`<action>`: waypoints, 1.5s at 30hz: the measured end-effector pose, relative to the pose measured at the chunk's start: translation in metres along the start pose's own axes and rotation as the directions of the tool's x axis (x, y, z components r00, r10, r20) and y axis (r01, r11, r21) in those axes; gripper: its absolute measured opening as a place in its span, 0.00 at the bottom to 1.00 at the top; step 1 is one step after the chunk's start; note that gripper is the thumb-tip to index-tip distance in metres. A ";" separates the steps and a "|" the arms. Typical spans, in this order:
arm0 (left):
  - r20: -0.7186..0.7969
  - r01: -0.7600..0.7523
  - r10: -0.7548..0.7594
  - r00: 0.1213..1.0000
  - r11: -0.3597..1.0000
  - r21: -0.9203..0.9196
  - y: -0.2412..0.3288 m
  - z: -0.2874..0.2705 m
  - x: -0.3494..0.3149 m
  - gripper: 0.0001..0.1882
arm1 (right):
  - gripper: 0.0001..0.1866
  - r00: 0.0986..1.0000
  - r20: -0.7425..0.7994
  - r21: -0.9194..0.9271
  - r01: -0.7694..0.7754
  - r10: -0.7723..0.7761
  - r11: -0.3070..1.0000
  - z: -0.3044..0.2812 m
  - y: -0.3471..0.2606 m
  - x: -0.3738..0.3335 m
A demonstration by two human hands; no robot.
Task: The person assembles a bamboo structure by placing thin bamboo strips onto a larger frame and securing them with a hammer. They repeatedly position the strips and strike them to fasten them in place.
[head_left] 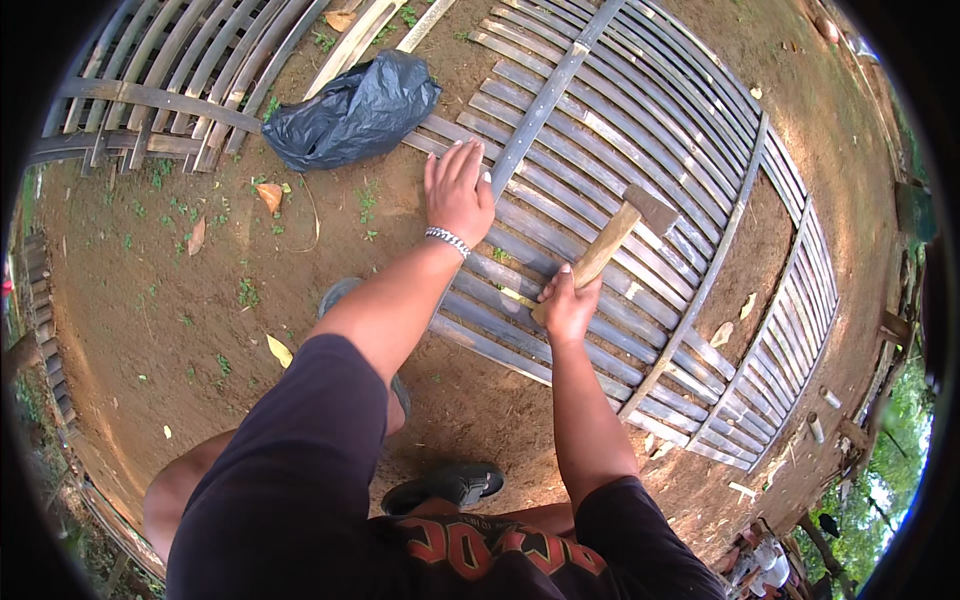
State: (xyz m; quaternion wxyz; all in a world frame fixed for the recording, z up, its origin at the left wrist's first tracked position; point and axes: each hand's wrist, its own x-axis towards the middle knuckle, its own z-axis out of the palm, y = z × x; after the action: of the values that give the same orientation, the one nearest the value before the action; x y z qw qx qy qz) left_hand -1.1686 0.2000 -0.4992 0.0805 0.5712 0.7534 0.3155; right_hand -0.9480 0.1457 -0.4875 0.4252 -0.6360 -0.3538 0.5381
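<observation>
A slatted panel of split bamboo (590, 165) lies on the ground before me, its long slats crossed by several bars. My left hand (460, 192), with a silver chain bracelet at the wrist, rests on the slat ends beside one crossbar (545, 105). Its fingers are stretched out and nothing shows in them. Wrapped round the lower part of a wooden handle is my right hand (571, 303), gripping a hammer (610, 240). The blunt brown metal head points away from me, above the slats. What lies under my left palm is hidden.
A black plastic bag (352, 112) sits just beyond my left hand. Another slatted bamboo panel (165, 95) is at the far left, with loose bamboo strips (360, 40) beside it. Bare soil (190, 300) with dry leaves surrounds the panel. My sandalled foot (445, 487) is near its edge.
</observation>
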 end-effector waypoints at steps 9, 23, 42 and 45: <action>0.104 0.309 -0.337 0.936 0.926 0.217 -0.143 -0.122 0.126 0.13 | 0.12 0.999 -0.036 -0.007 -0.020 0.020 1.000 0.004 -0.006 0.000; 0.420 0.124 -0.137 0.897 0.991 0.058 -0.186 -0.107 0.141 0.13 | 0.17 0.996 -0.090 -0.103 -0.038 0.029 0.994 0.002 -0.002 0.002; 0.240 -0.050 -0.068 0.968 0.888 0.457 -0.170 -0.085 0.116 0.10 | 0.24 0.993 -0.085 -0.301 -0.100 0.078 0.948 -0.012 -0.017 0.001; 0.160 0.228 -0.239 0.958 0.970 0.083 -0.181 -0.089 0.112 0.09 | 0.25 0.994 -0.092 -0.296 -0.082 0.057 0.952 -0.009 -0.017 0.003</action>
State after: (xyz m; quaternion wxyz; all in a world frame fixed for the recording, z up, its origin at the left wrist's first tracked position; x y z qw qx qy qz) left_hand -1.3956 0.2414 -0.5050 0.1622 0.5053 0.8157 0.2301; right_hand -0.9383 0.1537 -0.4722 0.3190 -0.7267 -0.3907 0.4663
